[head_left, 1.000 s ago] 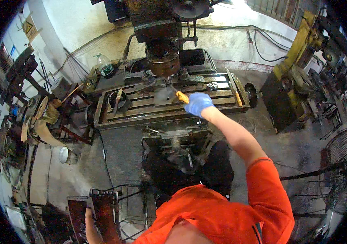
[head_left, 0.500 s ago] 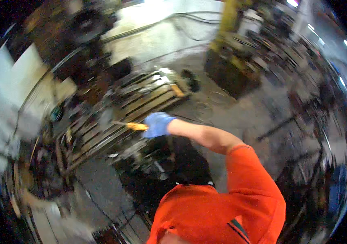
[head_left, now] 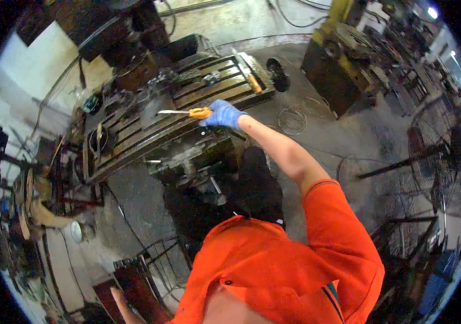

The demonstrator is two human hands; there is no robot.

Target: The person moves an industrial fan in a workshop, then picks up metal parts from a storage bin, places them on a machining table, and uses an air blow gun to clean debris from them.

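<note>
My right hand (head_left: pixel 222 115), in a blue glove, is closed round the yellow handle of a slim tool (head_left: pixel 200 113). A thin pale end juts from the handle to the left; I cannot make out its exact kind. It is held over a slotted metal machine table (head_left: pixel 187 116), its tip by a hazy grey patch near the machine's dark head. On the table's far right part lie a small metal piece (head_left: pixel 211 78) and a long tool with an orange handle (head_left: pixel 254 83). At the lower left shows a narrow bare part of my left arm or hand (head_left: pixel 122 305), its fingers not discernible.
Under the table's near side is a dark machine body with a short metal lever (head_left: pixel 216 185). A black round object (head_left: pixel 277 74) stands off the table's right end. Coiled wire (head_left: pixel 292 120) lies on the floor. A white bucket (head_left: pixel 75 231) stands lower left.
The view has shifted and become sharper, with the table now higher in the picture. My right hand keeps its hold on the yellow-handled tool. Bare skin has appeared at the lower left.
</note>
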